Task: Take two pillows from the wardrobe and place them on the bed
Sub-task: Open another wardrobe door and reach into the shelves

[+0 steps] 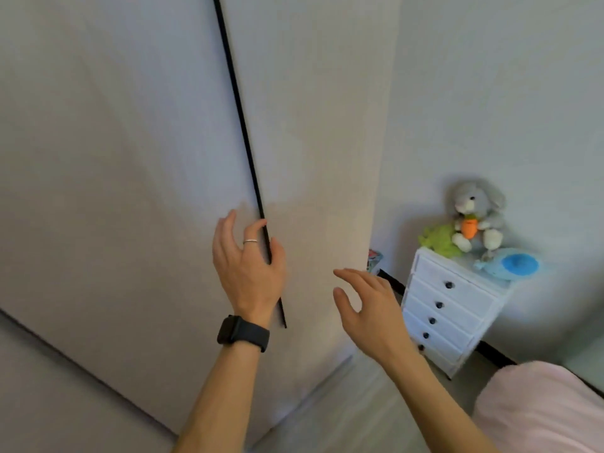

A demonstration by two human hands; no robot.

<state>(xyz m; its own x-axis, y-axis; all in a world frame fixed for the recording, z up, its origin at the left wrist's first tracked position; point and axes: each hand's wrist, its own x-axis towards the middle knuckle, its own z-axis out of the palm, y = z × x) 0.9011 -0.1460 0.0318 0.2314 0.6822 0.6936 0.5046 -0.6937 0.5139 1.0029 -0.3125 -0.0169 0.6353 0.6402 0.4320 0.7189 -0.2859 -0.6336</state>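
Observation:
A tall pale wardrobe (114,158) fills the left and centre, its two doors shut and parted by a thin black handle strip (242,125). My left hand (248,259), with a ring and a black watch at the wrist, lies against that strip, fingers curled at its edge. My right hand (366,308) hovers open in front of the right door (320,142), touching nothing. A corner of the bed (542,410) with pink bedding shows at the bottom right. No pillows are visible.
A small white chest of drawers (451,308) stands right of the wardrobe against the wall. On it sit a grey plush rabbit (477,214), a green toy (438,238) and a blue toy (516,264). Pale wooden floor (359,403) lies between wardrobe and bed.

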